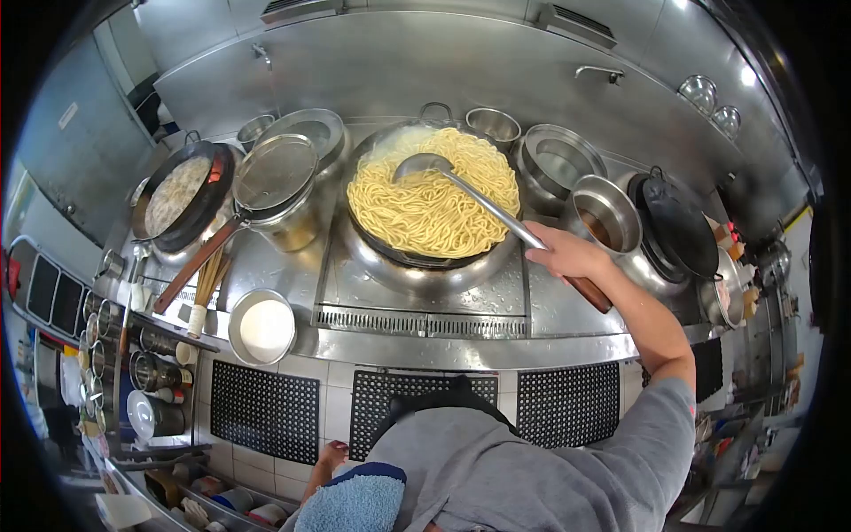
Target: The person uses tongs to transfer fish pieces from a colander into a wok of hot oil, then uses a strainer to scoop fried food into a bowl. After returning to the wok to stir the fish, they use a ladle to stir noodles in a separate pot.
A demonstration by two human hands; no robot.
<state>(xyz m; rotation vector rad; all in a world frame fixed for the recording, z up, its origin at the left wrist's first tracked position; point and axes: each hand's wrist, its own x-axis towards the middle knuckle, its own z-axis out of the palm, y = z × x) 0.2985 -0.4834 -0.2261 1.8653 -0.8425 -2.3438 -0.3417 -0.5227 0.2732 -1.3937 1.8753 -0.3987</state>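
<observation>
A wide wok in the middle of the stove holds a heap of yellow noodles [434,204], with steam at its upper left. My right hand [567,253] is wrapped round the handle of a long metal ladle [492,208], whose wooden end sticks out below the hand. The ladle's bowl rests on the noodles, left of the heap's centre. My left hand [333,454] hangs low beside my body, near a blue cloth [355,498], away from the stove. Its fingers are too small and partly hidden to read.
Left of the noodles, a strainer [277,171] lies over a pot, beside a wok of pale food [180,195]. A bowl of white contents [266,331] stands at the front edge. To the right are metal pots [605,213] and a black wok [678,226].
</observation>
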